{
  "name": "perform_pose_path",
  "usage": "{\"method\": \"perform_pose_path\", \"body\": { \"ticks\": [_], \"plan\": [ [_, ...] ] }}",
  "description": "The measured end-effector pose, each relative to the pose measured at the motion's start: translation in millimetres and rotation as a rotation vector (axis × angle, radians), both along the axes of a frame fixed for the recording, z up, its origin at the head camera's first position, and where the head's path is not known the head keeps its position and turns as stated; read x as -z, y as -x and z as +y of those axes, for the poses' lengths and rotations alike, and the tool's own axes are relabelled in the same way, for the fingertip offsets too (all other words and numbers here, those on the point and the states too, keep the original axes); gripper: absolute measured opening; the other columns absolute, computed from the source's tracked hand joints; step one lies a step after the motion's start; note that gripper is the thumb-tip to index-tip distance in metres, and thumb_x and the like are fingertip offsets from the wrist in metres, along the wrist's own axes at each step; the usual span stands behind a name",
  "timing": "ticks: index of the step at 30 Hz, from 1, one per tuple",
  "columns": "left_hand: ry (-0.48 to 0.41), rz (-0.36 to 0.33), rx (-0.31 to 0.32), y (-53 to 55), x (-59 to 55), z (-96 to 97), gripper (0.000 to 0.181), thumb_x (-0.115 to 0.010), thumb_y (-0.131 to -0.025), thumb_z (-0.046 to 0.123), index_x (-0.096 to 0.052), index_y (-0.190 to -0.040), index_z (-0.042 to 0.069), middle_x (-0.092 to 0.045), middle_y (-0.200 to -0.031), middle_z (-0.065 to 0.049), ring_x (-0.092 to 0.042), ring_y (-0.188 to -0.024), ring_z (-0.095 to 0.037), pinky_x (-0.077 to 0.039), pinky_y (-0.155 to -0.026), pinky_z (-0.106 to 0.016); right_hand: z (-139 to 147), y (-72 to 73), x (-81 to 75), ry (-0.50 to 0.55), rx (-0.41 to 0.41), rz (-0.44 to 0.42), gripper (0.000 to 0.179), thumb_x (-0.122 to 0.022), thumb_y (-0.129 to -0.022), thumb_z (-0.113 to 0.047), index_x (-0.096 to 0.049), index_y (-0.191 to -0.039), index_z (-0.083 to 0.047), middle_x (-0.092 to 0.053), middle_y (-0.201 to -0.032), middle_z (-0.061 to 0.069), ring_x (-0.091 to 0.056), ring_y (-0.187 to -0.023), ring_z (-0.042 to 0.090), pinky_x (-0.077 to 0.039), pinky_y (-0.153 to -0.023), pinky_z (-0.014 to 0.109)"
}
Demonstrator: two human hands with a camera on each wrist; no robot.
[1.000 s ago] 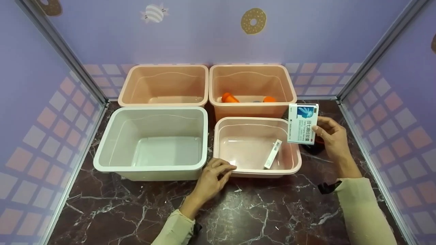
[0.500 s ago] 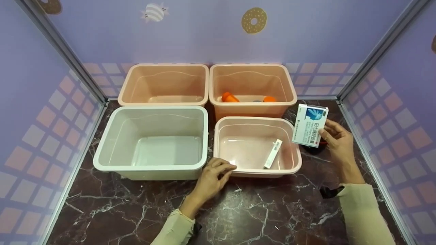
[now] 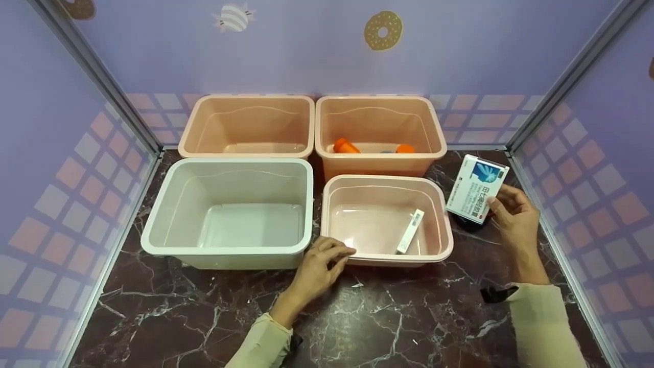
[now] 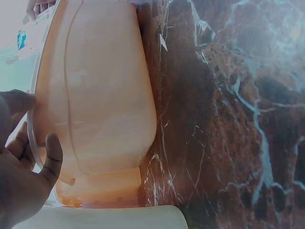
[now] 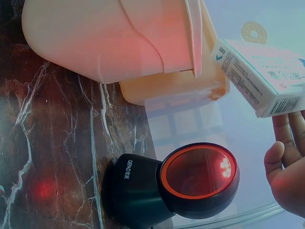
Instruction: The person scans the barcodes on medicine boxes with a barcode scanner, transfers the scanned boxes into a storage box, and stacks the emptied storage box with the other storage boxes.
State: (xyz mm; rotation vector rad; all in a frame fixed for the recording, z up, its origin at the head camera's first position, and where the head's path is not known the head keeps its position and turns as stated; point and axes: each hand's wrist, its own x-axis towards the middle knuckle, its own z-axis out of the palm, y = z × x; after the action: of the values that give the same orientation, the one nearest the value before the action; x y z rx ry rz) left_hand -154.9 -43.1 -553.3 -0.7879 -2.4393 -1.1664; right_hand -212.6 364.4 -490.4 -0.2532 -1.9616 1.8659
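My right hand (image 3: 517, 220) holds a white and blue medicine box (image 3: 477, 189) by its right edge, thumb on the printed front. In the right wrist view the box's barcode side faces down towards a black barcode scanner (image 5: 138, 186), whose round red-lit window is below and apart from the box. From the head, the box mostly hides the scanner. My left hand (image 3: 318, 267) grips the front left corner of the low pink bin (image 3: 388, 257), fingers over its rim and thumb outside. A slim white carton (image 3: 410, 231) lies inside that bin.
Left of the pink bin stands a larger grey-white bin (image 3: 227, 251). Behind are two peach bins, the left one (image 3: 245, 156) and the right one (image 3: 380, 155), which holds orange-capped items (image 3: 346, 146). Purple walls enclose the dark marbled table (image 3: 378, 317).
My right hand has carried the medicine box rightward from beside the pink bin's rim, over the scanner, and tilted it clockwise. The left hand has stayed at the bin's corner.
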Motion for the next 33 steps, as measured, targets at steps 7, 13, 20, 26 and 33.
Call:
{"method": "perform_pose_path", "body": {
  "ticks": [7,13,20,26,33],
  "plan": [
    [0.002,-0.018,-0.004,-0.9,-0.5,0.3,0.02,-0.073,-0.089,0.01,-0.077,-0.106,0.018,-0.069,-0.1,0.005,-0.06,-0.1,-0.014,-0.052,-0.091,-0.029,4,-5.3,5.9,0.066,0.079,0.042,0.024,-0.071,-0.086,0.003,-0.069,-0.107,-0.009,-0.075,-0.087,-0.008,-0.069,-0.081,0.003,-0.056,-0.07,0.012],
    [0.01,-0.023,-0.004,-0.6,-0.4,-0.2,0.019,-0.072,-0.09,0.012,-0.077,-0.107,0.019,-0.069,-0.1,0.006,-0.06,-0.1,-0.014,-0.052,-0.092,-0.029,1,-16.3,5.4,-0.047,0.139,0.028,0.03,-0.071,-0.086,0.0,-0.069,-0.115,-0.005,-0.074,-0.087,-0.015,-0.068,-0.078,-0.001,-0.053,-0.069,0.009],
    [0.011,-0.014,-0.007,-1.1,-0.9,0.2,0.02,-0.073,-0.089,0.012,-0.076,-0.107,0.019,-0.07,-0.102,0.006,-0.059,-0.102,-0.014,-0.052,-0.091,-0.03,-14,-32.2,-3.0,-0.206,0.176,0.032,0.033,-0.072,-0.085,-0.001,-0.067,-0.116,0.01,-0.071,-0.086,-0.022,-0.068,-0.08,-0.004,-0.053,-0.067,0.008],
    [0.004,-0.011,-0.008,-0.9,-0.3,0.0,0.02,-0.074,-0.088,0.011,-0.076,-0.106,0.019,-0.07,-0.101,0.006,-0.06,-0.101,-0.014,-0.052,-0.091,-0.029,-21,-35.6,5.9,-0.284,0.212,0.015,0.032,-0.074,-0.083,-0.001,-0.067,-0.112,0.011,-0.068,-0.083,-0.024,-0.065,-0.075,-0.006,-0.05,-0.066,0.007],
    [0.002,-0.024,-0.008,-1.2,-0.4,-0.1,0.02,-0.074,-0.088,0.012,-0.076,-0.106,0.02,-0.069,-0.101,0.006,-0.059,-0.102,-0.014,-0.051,-0.092,-0.028,-26,-37.0,20.3,-0.294,0.26,0.007,0.033,-0.077,-0.081,-0.001,-0.067,-0.11,0.011,-0.065,-0.083,-0.025,-0.064,-0.074,-0.007,-0.05,-0.066,0.005]
  ]
}}
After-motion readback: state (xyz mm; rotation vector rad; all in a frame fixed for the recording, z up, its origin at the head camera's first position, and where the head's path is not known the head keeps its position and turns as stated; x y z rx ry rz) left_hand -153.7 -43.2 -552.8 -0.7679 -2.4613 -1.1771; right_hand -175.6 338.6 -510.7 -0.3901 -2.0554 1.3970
